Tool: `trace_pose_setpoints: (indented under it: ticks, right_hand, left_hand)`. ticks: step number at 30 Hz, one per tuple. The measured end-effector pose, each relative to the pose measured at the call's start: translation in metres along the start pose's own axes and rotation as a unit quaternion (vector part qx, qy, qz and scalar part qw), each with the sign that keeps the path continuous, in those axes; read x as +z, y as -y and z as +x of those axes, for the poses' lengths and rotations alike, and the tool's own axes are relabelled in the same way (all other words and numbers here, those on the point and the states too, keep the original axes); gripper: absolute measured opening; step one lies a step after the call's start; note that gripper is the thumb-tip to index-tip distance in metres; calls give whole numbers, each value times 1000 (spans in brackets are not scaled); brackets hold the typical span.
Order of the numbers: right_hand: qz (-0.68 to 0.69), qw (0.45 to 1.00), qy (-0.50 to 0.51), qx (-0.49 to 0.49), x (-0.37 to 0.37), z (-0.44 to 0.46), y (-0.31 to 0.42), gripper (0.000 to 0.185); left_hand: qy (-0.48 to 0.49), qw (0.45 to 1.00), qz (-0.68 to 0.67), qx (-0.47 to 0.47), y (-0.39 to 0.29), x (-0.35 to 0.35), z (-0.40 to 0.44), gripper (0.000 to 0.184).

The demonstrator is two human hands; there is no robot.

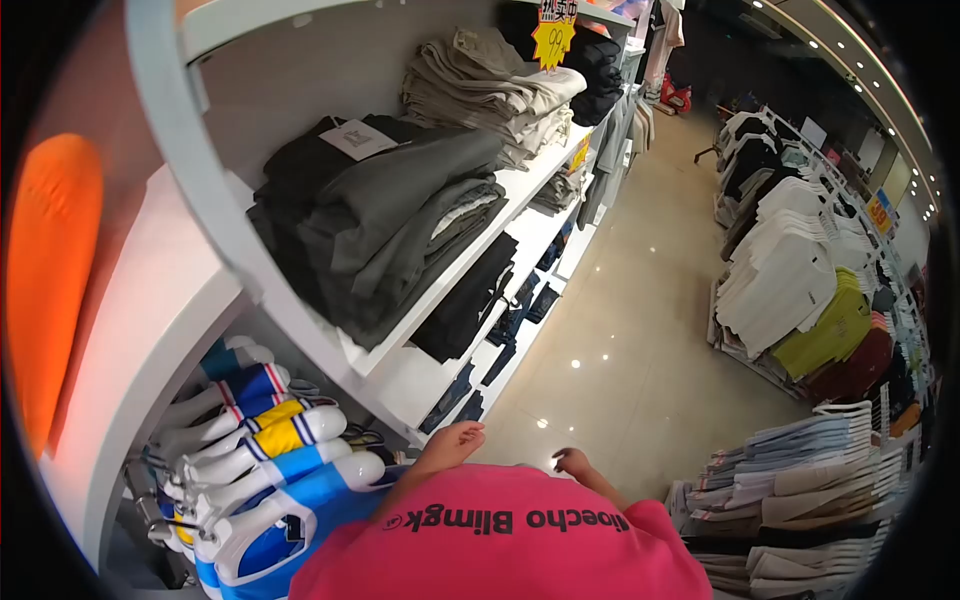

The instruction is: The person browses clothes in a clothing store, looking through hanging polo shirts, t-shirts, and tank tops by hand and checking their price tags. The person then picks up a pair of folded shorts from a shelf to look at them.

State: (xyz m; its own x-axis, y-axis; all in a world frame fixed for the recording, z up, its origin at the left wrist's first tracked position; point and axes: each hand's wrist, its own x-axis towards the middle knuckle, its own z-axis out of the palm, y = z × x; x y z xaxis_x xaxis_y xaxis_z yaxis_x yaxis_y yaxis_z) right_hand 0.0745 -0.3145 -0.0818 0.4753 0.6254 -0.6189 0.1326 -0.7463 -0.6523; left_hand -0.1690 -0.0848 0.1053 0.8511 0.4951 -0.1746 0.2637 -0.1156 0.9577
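Observation:
My left hand [455, 446] hovers in front of my chest, near the lower shelf edge, with loosely bent fingers and nothing visible in it. A short way to its right is my right hand [575, 462], held over the tiled floor, its fingers slightly curled and apart, also without anything visible. Neither hand touches any clothing. Closest to my left hand are folded jeans [450, 398] on the low shelf. Above them lie a stack of dark grey folded trousers [370, 200] with a white tag [358, 139] and a pile of beige trousers [490, 95].
Blue, white and yellow tops [285, 435] hang on white hangers at lower left, beside a curved white shelf frame [190, 130]. A tiled aisle [640, 300] runs ahead. To the right stand racks of white shirts [775, 280] and hanging trousers [800, 500]. A yellow price sign [553, 42] hangs above.

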Motion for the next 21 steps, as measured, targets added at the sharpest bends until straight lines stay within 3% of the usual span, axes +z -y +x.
trace_pose_setpoints:
  ticks: [1,5,9,13,15,21]
  right_hand:
    - [85,996,-21,-12,-9,26,17,32]
    - [321,939,82,-95,-49,86,117,30]
    - [375,905,115,-164,-89,124,241,27]
    - [419,861,156,-240,-123,181,325,44]
    - [394,875,144,-242,-137,201,354,47]
    - [247,929,157,-227,-170,238,384,21]
  left_hand:
    - [-2,1000,2,-2,0,-4,11,33]
    - [-85,995,-40,-15,18,-16,34,29]
    - [-197,977,-77,-17,24,-22,68,28]
    - [-317,922,202,88,-7,-16,124,39]
    - [-351,895,267,63,-23,-6,157,47]
    - [-478,782,389,-95,-42,31,237,59]
